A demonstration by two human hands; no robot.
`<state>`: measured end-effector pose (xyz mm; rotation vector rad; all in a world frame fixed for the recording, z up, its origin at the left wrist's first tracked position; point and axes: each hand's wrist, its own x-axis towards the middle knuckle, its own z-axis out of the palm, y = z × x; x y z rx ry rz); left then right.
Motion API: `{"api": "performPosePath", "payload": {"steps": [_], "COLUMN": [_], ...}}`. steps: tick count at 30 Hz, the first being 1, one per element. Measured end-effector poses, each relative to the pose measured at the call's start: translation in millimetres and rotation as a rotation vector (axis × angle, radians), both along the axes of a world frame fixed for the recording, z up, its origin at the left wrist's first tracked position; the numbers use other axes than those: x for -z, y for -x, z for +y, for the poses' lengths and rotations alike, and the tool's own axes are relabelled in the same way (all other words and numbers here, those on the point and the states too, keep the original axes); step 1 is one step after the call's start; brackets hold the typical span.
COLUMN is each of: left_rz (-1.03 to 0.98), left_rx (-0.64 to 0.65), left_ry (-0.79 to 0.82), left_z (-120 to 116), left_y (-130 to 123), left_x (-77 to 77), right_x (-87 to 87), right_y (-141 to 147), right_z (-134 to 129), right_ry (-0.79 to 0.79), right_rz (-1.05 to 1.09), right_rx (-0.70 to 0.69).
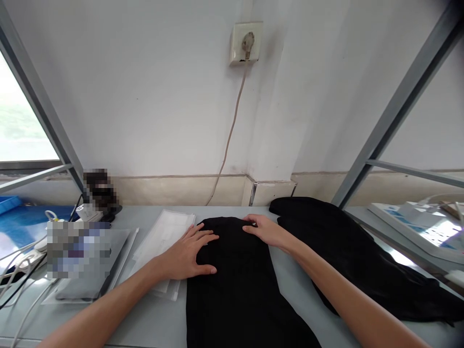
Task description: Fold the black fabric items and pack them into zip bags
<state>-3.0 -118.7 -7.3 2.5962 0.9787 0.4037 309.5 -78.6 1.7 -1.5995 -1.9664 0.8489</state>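
A black folded garment (232,290) lies lengthwise on the grey table in front of me, its narrower end toward the wall. My left hand (184,256) rests on its left edge near that end, fingers spread and thumb out flat on the cloth. At the far right corner, my right hand (266,229) has its thumb on top and its bent fingers at the edge of the cloth. Another black garment (326,246) lies loosely heaped to the right, partly behind my right forearm. Clear plastic zip bags (163,241) lie stacked beside my left hand.
A filled plastic bag (83,285) lies at the left, near white cables (21,266) and a power strip. A blue tray (9,204) is at far left. Grey metal posts (395,101) rise on both sides. A cord hangs from the wall socket (246,43).
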Motion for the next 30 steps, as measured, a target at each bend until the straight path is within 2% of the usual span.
{"api": "performPosePath", "payload": {"steps": [4, 7, 11, 13, 16, 18, 21, 24, 26, 30], "left_rz": [0.012, 0.038, 0.073, 0.088, 0.095, 0.09, 0.087, 0.08, 0.074, 0.071], "left_rx": [-0.014, -0.032, -0.055, -0.064, -0.083, -0.111, -0.162, -0.205, -0.228, -0.246], "left_ry": [-0.019, -0.04, -0.077, -0.09, -0.111, -0.122, -0.121, -0.136, -0.144, -0.116], "left_z": [1, 0, 2, 3, 3, 4, 4, 6, 7, 7], "left_y": [-1, -1, -1, 0, 1, 1, 0, -1, -2, -3], "left_x": [-1.8, -0.9, 5.3, 9.3, 14.0, 15.7, 17.7, 20.6, 22.6, 23.8], "right_x": [-2.0, -6.3, -6.7, -2.1, 6.8, 9.2, 3.3, -6.4, -8.7, -5.1], "right_y": [-4, 0, 9, 10, 6, 5, 7, 10, 8, 3], "right_z": [2, -1, -6, -6, -2, 0, -2, -6, -7, -7], "right_ry": [-0.035, -0.123, -0.508, -0.606, -0.393, -0.248, -0.211, -0.224, -0.173, 0.017], "right_rz": [-0.06, -0.077, -0.071, -0.12, -0.236, -0.25, -0.188, 0.029, 0.111, -0.031], "right_rx": [-0.049, -0.076, 0.07, 0.138, 0.169, 0.135, 0.075, 0.026, 0.032, 0.006]}}
